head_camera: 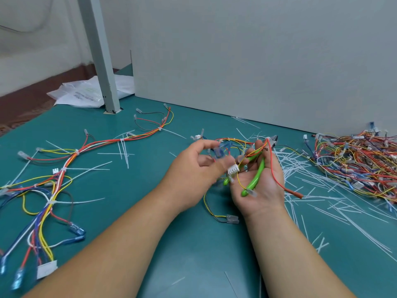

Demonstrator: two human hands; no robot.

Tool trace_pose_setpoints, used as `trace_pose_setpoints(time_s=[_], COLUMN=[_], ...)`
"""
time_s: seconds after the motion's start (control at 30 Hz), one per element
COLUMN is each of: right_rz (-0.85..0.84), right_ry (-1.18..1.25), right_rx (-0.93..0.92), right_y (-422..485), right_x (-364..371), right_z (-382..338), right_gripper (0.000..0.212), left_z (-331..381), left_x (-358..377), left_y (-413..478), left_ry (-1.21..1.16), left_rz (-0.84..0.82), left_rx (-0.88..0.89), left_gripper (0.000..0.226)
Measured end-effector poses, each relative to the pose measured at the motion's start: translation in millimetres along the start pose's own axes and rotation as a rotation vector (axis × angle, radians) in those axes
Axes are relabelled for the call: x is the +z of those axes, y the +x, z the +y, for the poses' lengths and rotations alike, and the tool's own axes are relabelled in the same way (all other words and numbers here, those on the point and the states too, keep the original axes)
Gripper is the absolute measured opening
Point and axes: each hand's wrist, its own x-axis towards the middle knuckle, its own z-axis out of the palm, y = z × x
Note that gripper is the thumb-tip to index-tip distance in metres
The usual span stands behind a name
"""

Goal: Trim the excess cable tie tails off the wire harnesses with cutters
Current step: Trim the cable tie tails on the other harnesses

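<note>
While the left hand (193, 171) is pinching the light, floppy harness (217, 151), the right hand (265, 190) is lying spread beneath the cutters (256, 175); taking hold at a tie beside that grip seems wisest.

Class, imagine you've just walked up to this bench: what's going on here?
A person is working over a teal table. Green-handled cutters lie in the upturned right hand, with a multicoloured wire harness draped over it. The blurred left hand grips that harness's wires. Harnesses with long white tie tails lie to the left and a tangled harness pile to the right, with cut white tails scattered nearby.
</note>
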Motion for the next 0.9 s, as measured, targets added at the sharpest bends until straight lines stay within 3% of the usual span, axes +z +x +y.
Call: trace_pose_setpoints(time_s=[0.07, 0.23, 0.37, 0.43, 0.53, 0.77, 0.9], right_rz=[-0.005, -0.017, 0.005, 0.005, -0.002, -0.016, -0.047], right_ry=[-0.001, -0.056, -0.025, -0.028, -0.066, -0.055, -0.092], right_rx=[0.002, -0.016, -0.035, -0.024, -0.018, -0.039, -0.045], right_y=[-1.6, -1.9, -2.7, -3.3, -3.7, 0.7, 0.2], right_x=[2.1, 1.7, 4.3, 4.4, 3.9, 1.7, 1.3], right_z=[1.4, 3.1, 1.4, 2.6, 4.1, 1.6, 5.1], right_gripper=[0.020, 0.021, 0.013, 0.018, 0.023, 0.014, 0.030], left_z=[-0.3, 1.9, 0.9, 0.1, 1.0, 2.3, 1.6], left_x=[3.1, 3.2, -1.6, 0.0, 4.0, -0.6, 1.5], left_y=[-2.8, -1.9, 0.3, -1.8, -4.9, -0.3, -3.0], left_ry=[0.019, -0.002, -0.070, -0.097, 0.053, -0.017, 0.000], left_rz=[-0.030, 0.070, 0.098, 0.057, 0.034, 0.125, 0.038], left_rx=[0.015, 0.014, -0.032, -0.072, -0.062, -0.058, -0.053], left_gripper=[0.062, 0.047, 0.049, 0.065, 0.085, 0.068, 0.079])
